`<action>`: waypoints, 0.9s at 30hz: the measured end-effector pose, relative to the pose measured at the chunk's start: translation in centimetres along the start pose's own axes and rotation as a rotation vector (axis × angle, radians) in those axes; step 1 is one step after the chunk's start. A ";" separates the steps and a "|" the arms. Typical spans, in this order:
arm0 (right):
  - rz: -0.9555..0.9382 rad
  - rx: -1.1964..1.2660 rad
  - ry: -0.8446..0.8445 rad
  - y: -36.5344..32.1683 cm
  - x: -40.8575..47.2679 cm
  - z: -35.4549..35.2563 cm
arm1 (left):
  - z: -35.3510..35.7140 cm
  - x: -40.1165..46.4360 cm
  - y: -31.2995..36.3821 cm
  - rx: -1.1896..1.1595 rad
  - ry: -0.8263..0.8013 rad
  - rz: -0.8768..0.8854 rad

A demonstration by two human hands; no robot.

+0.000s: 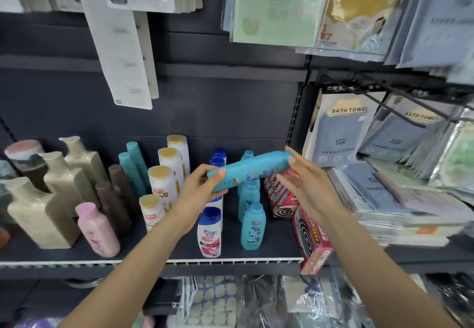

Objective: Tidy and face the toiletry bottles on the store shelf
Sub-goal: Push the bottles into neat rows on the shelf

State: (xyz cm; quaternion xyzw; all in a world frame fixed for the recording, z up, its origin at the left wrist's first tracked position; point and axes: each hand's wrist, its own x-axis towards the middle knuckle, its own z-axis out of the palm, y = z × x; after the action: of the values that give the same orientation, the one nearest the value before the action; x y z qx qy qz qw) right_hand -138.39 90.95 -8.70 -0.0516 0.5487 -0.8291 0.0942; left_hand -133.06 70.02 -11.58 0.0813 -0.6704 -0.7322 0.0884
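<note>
I hold a light blue bottle point(252, 171) sideways above the dark shelf point(179, 250). My left hand point(202, 189) grips its cap end between thumb and fingers. My right hand point(305, 184) touches the other end with straight fingers. Below stands a row of matching blue bottles point(252, 227), and left of it a row of white bottles with blue caps point(209, 232). Further left are white bottles with gold caps point(160, 181), teal bottles point(133, 168), brown bottles point(112, 199), a pink bottle point(96, 227) and beige angular bottles point(43, 212).
Red mosquito-coil boxes point(311, 240) stand at the shelf's right end, one overhanging the front edge. Bath towel packs point(341, 132) and stacked flat packets point(400, 199) fill the bay to the right. Carded goods point(123, 45) hang above. Wrapped items point(213, 302) lie on the lower shelf.
</note>
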 end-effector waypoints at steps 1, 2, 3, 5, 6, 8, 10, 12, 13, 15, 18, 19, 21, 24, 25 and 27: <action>0.022 0.058 0.002 0.2 -0.1 0.0 | 0.0 -0.2 0.2 0.065 0.022 0.065; 0.033 0.118 0.005 0.4 -0.2 0.0 | -0.1 -0.4 0.4 0.135 0.035 0.129; 0.031 0.167 0.009 0.5 -0.3 0.1 | -0.1 -0.7 0.6 0.200 0.034 0.190; 0.022 0.228 0.025 0.7 -0.3 0.3 | -0.2 -1.2 0.9 0.298 0.005 0.296; 0.020 0.241 0.029 0.8 -0.3 0.4 | -0.3 -1.4 1.0 0.349 -0.006 0.345; 0.017 0.236 0.015 0.8 -0.3 0.5 | -0.6 -1.7 1.2 0.497 0.005 0.463; 0.012 0.218 -0.003 0.7 -0.3 0.6 | -1.0 -1.8 1.2 0.645 0.028 0.599; 0.009 0.211 -0.013 0.7 -0.2 0.8 | -1.5 -1.7 1.2 0.747 0.016 0.721; 0.008 0.215 -0.018 0.7 -0.2 0.9 | -1.7 -1.6 1.1 0.786 0.002 0.761; 0.010 0.225 -0.025 0.8 -0.2 1.1 | -2.0 -1.4 1.1 0.849 -0.012 0.811; 0.019 0.235 -0.013 1.0 -0.2 1.4 | -2.2 -1.2 1.2 0.881 -0.004 0.856; 0.026 0.239 0.000 1.1 -0.1 1.5 | -2.3 -1.1 1.2 0.871 -0.007 0.857; 0.031 0.244 0.027 1.2 -0.1 1.6 | -2.3 -1.0 1.4 0.828 -0.008 0.848; 0.008 0.222 0.010 1.1 -0.1 1.7 | -2.4 -1.0 1.7 0.698 -0.009 0.778; -0.002 0.233 -0.010 1.0 -0.2 1.8 | -2.3 -1.1 1.8 0.622 -0.007 0.712; -0.023 0.256 -0.060 0.8 -0.2 1.8 | -2.0 -1.3 2.2 0.420 0.005 0.537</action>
State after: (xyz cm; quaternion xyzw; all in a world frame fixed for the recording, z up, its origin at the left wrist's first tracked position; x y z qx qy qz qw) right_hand -137.76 89.03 -8.71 -0.0704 0.4347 -0.8914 0.1070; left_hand -131.30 68.24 -9.55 -0.0800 -0.8038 -0.5286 0.2609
